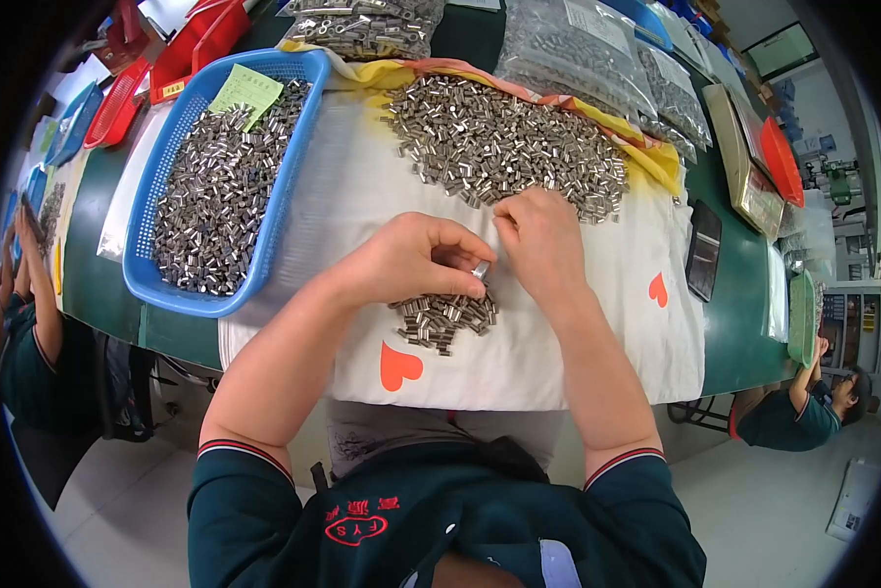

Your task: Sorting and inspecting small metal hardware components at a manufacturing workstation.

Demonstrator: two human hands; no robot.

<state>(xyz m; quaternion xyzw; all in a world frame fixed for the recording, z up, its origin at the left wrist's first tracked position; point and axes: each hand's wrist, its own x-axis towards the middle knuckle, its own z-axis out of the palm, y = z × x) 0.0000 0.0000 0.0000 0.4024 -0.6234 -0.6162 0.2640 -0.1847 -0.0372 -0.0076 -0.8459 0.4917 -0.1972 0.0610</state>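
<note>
My left hand (423, 257) is closed in a pinch, with a small shiny metal sleeve (481, 269) between thumb and fingers. Right beneath it lies a small heap of short metal sleeves (445, 321) on a white cloth (352, 211) printed with red hearts. Just to the right, my right hand (543, 238) has its fingers curled together at the near edge of a large spread pile of the same sleeves (504, 142). Whatever its fingertips may hold is hidden. The two hands are close but apart.
A blue plastic basket (137, 230) full of metal pieces, with a green note (247, 94), stands at left. Clear bags of metal parts (573, 59) line the back. At right lies a dark phone (703, 251) on the green table (739, 323). Other people sit at both sides.
</note>
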